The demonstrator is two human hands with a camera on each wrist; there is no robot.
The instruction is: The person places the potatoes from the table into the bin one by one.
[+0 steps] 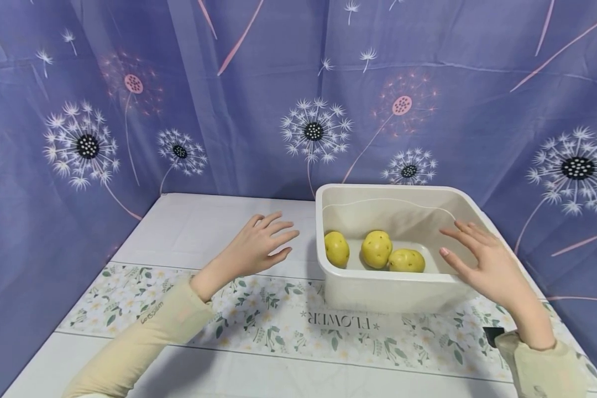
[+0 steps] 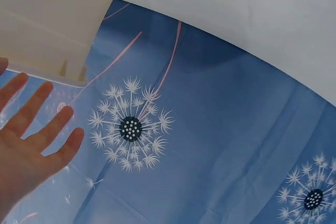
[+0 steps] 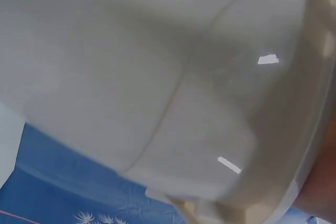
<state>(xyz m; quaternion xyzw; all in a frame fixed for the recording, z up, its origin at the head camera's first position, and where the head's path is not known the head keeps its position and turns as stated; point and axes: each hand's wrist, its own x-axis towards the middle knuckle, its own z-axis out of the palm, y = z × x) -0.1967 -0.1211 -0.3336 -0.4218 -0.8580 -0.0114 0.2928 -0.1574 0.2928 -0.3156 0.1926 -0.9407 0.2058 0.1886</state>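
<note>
Three yellow potatoes lie inside a white plastic box on the table: a left potato [image 1: 337, 249], a middle potato [image 1: 376, 249] and a right potato [image 1: 407, 261]. The box [image 1: 378, 290] stands to the right of centre. Left of it, my left hand [image 1: 258, 243] hovers with fingers spread and holds nothing; the left wrist view shows the same hand [image 2: 37, 140] below the box's side [image 2: 47, 19]. Over the box's front right corner is my right hand [image 1: 487, 265], fingers extended and apart, holding nothing. The box wall [image 3: 131, 77] fills most of the right wrist view.
A white tablecloth [image 1: 189, 221] with a floral band [image 1: 258, 309] covers the table. Behind and beside it hangs a blue-purple curtain [image 1: 249, 110] with dandelion prints, close to the box's back edge. A thin pale line [image 1: 388, 199] curves along the box's inner back wall.
</note>
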